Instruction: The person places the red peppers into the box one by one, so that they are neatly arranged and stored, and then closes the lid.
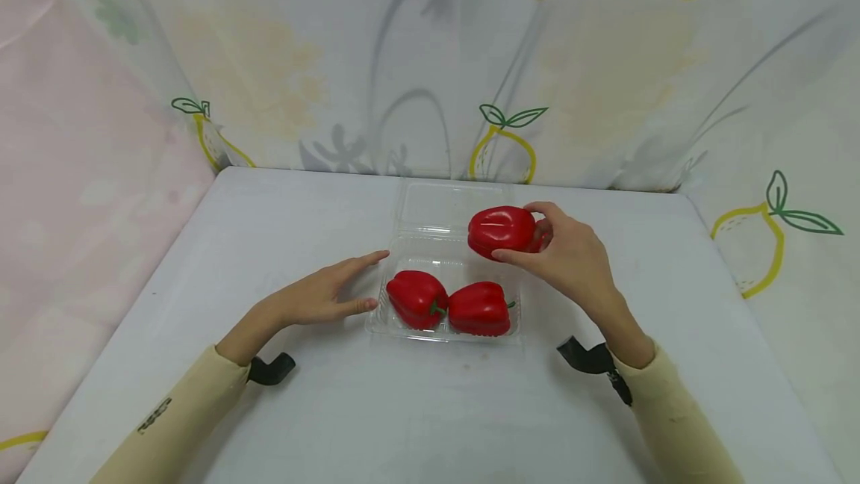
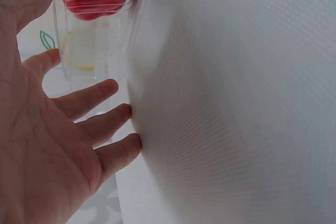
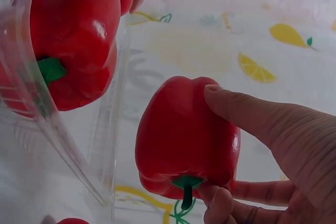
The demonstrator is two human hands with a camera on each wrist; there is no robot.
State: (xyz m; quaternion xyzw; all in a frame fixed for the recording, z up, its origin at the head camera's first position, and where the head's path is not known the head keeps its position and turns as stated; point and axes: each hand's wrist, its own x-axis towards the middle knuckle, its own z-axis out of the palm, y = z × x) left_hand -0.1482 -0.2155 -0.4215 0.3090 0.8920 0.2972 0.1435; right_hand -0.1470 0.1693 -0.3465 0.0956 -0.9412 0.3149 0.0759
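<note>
A clear plastic clamshell container [image 1: 430, 336] lies on the table with its lid [image 1: 437, 206] folded back. In its tray two red bell peppers sit side by side, a left one [image 1: 411, 296] and a right one [image 1: 478, 308] with a green stem. Above the tray's back right part, my right hand [image 1: 579, 260] grips a third red bell pepper [image 1: 499, 231] between thumb and fingers; its green stem [image 3: 187, 192] points toward the fingers. Straight and spread, the fingers of my left hand [image 1: 316, 296] lie by the container's left edge; whether they touch it I cannot tell.
The white table [image 1: 430, 417] ends at the back against a printed cloth [image 1: 598, 81] with lemon drawings. A red thing [image 3: 73, 221] shows at the bottom edge of the right wrist view, mostly cut off.
</note>
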